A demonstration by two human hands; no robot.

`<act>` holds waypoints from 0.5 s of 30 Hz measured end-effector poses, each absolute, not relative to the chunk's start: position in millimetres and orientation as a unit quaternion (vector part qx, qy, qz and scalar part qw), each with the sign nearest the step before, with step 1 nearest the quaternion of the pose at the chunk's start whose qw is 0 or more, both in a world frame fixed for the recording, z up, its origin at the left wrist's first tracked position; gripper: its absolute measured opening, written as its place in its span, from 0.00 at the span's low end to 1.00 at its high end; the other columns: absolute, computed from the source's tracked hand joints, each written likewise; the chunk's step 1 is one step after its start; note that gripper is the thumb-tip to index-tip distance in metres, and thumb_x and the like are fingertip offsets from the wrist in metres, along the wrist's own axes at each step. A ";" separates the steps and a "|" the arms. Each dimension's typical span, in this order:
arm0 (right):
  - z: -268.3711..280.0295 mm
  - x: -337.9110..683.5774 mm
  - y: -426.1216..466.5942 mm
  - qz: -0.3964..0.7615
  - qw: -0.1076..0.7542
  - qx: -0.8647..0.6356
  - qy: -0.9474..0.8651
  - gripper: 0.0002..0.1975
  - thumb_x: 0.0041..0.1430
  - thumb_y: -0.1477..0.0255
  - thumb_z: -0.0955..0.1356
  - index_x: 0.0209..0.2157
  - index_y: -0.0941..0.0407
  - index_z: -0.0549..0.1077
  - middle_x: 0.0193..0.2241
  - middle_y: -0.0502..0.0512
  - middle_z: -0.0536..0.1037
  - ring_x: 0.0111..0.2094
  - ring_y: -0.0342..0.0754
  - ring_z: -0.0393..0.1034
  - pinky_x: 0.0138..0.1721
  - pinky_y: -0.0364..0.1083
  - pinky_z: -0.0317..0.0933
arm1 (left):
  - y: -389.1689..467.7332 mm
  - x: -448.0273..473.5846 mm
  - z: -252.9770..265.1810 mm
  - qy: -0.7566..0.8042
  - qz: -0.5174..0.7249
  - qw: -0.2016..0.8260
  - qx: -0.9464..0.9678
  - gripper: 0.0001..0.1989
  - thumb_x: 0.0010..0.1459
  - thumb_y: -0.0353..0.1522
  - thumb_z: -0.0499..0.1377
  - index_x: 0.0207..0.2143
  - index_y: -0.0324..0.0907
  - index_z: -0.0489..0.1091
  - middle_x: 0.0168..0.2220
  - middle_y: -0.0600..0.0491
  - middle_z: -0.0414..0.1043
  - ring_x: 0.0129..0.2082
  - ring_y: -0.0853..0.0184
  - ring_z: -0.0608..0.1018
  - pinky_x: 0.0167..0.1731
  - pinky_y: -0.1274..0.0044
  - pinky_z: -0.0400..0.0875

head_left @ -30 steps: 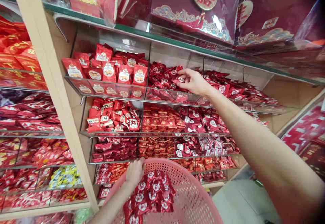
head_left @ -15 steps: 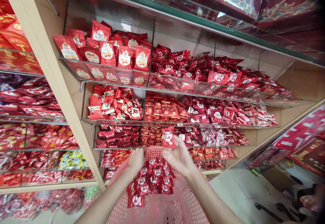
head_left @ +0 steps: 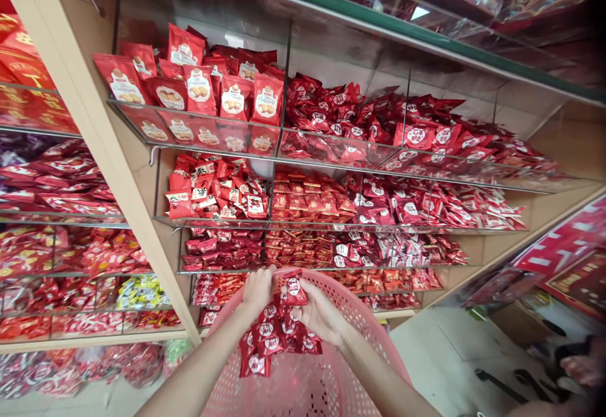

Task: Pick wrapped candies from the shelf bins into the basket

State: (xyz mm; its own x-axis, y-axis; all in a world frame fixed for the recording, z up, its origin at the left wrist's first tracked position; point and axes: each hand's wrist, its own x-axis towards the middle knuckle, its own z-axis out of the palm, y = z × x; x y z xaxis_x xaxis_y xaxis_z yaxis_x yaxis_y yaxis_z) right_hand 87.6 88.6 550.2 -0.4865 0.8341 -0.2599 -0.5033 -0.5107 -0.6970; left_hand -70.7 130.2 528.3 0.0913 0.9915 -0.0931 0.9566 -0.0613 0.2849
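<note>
A pink perforated plastic basket (head_left: 350,366) stands below me, tilted toward the shelves. My left hand (head_left: 258,291) is closed over its far rim. Inside lie several small red snack packets (head_left: 269,328) with white round labels, gathered on the far side. Above them my right hand (head_left: 317,310) pinches one red packet (head_left: 294,289) by its right edge, with its label facing me. That packet partly covers the ones beneath it.
Glass-fronted shelves ahead hold red packets: biscuit packs (head_left: 199,89) upper left, white-labelled packets (head_left: 341,114) beside them, gold-printed ones (head_left: 312,199) lower. A wooden upright (head_left: 95,127) divides off another rack at left. Part of another person's hand (head_left: 582,366) shows at the lower right.
My right hand has brought its packet down and leftward, from above the basket's far rim to just over the pile. My left hand stays on the rim.
</note>
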 end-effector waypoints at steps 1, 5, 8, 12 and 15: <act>548.1 88.8 89.4 0.814 0.406 -0.302 -0.285 0.15 0.57 0.64 0.66 0.42 0.59 0.72 0.38 0.56 0.77 0.32 0.40 0.70 0.31 0.38 0.62 | 130.4 -71.3 528.4 0.667 0.069 0.143 0.728 0.16 0.59 0.31 0.44 0.47 0.42 0.63 0.40 0.45 0.71 0.40 0.60 0.74 0.37 0.73 0.63; 536.5 94.0 93.1 0.803 0.367 -0.360 -0.300 0.16 0.57 0.62 0.65 0.39 0.61 0.72 0.37 0.58 0.78 0.28 0.38 0.70 0.27 0.37 0.61 | 131.5 -77.0 527.3 0.646 0.102 0.178 0.735 0.16 0.58 0.30 0.43 0.47 0.44 0.61 0.38 0.49 0.73 0.35 0.62 0.74 0.33 0.74 0.62; 527.4 95.9 94.2 0.780 0.355 -0.410 -0.313 0.17 0.56 0.60 0.66 0.38 0.61 0.71 0.35 0.59 0.78 0.25 0.38 0.70 0.26 0.38 0.62 | 132.6 -82.7 528.6 0.618 0.119 0.220 0.745 0.13 0.58 0.33 0.44 0.42 0.46 0.65 0.37 0.54 0.72 0.36 0.66 0.74 0.35 0.77 0.63; 518.3 95.6 93.9 0.762 0.364 -0.418 -0.334 0.18 0.55 0.59 0.67 0.40 0.59 0.70 0.32 0.56 0.78 0.24 0.38 0.69 0.25 0.37 0.61 | 136.5 -88.5 533.7 0.580 0.115 0.280 0.756 0.14 0.56 0.36 0.47 0.26 0.44 0.70 0.36 0.56 0.71 0.40 0.67 0.72 0.40 0.78 0.62; 512.8 94.8 93.7 0.751 0.376 -0.417 -0.348 0.18 0.55 0.59 0.67 0.40 0.58 0.70 0.31 0.55 0.77 0.25 0.38 0.69 0.25 0.37 0.62 | 140.3 -92.5 535.8 0.550 0.117 0.320 0.763 0.16 0.56 0.36 0.46 0.28 0.45 0.73 0.35 0.58 0.72 0.41 0.68 0.71 0.42 0.80 0.62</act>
